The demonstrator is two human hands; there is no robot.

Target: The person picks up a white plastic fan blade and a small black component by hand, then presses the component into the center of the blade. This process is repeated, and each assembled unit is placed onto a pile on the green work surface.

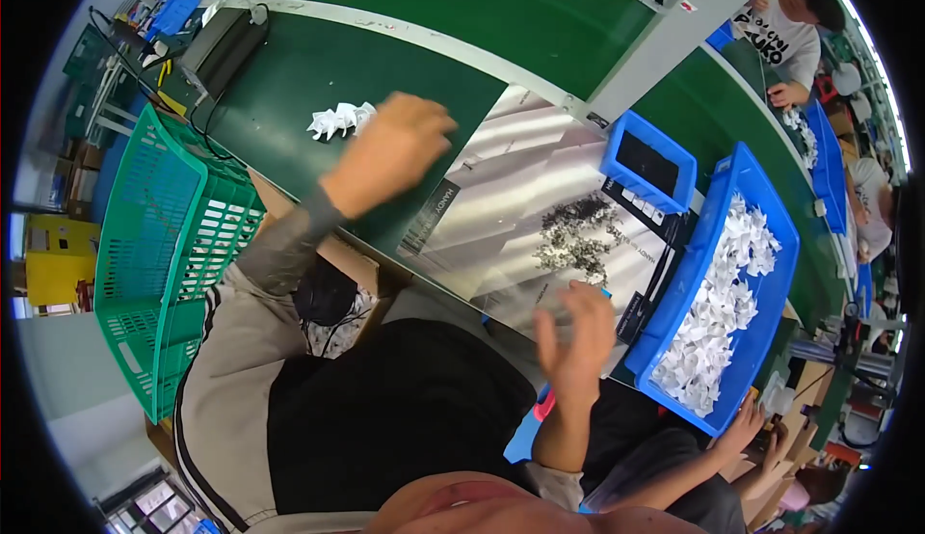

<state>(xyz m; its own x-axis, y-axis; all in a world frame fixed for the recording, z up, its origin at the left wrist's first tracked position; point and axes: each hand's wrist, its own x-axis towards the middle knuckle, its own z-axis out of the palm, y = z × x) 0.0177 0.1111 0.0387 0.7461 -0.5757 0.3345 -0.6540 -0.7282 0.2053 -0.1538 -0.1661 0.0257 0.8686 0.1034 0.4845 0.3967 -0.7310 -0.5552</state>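
Note:
My left hand (pixel 390 153) is over the green work surface, just right of a small row of white folded-looking pieces (pixel 339 120). Motion smears its fingers, and what they hold, if anything, is hidden. My right hand (pixel 580 327) hovers at the near edge of a glossy printed sheet (pixel 501 182), thumb apart from the fingers. A small blue bit shows by its fingertips, but whether it touches them is unclear. Just beyond this hand, a loose pile of tiny dark and pale pieces (pixel 578 235) lies on the sheet.
On the right stand a large blue bin (pixel 655 327) of white pieces and a small blue tray (pixel 617 163) with dark contents. A green basket (pixel 149 245) is at my left, a dark box-shaped device (pixel 224 50) at the back left. Another person's hand (pixel 742 428) is beside the bin.

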